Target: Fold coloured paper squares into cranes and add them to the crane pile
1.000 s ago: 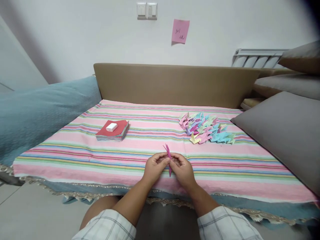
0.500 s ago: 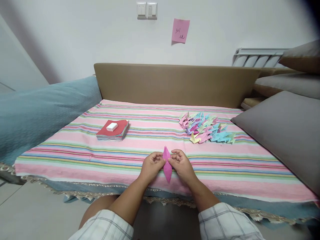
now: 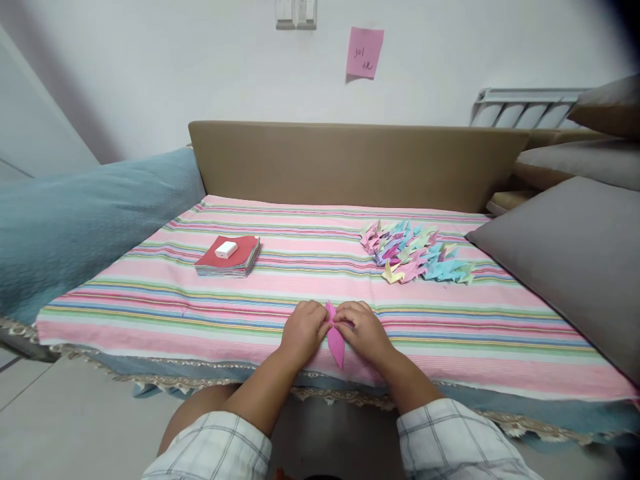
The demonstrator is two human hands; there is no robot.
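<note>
A magenta folded paper piece [image 3: 337, 346], long and pointed at both ends, is held upright-lengthwise between my two hands just above the striped cloth. My left hand [image 3: 304, 331] pinches its left edge near the middle, thumb against the paper. From the other side my right hand [image 3: 364, 329] grips the opposite edge with thumb and fingers closed. The upper tip shows between the knuckles; the lower half points toward me. Fingers partly cover the paper's middle.
On the striped cloth [image 3: 150, 313], several folded paper cranes [image 3: 415, 253] cluster at the right. A stack of coloured paper [image 3: 240, 248] with a white box-like object [image 3: 226, 250] on top lies at the left. Grey cushions [image 3: 580, 247] pile up at the right edge; a brown backrest [image 3: 350, 163] stands behind.
Both hands' fingers have curled over and closed in around the middle of the magenta paper, which looks narrower at its upper half. The camera view has tipped slightly downward.
</note>
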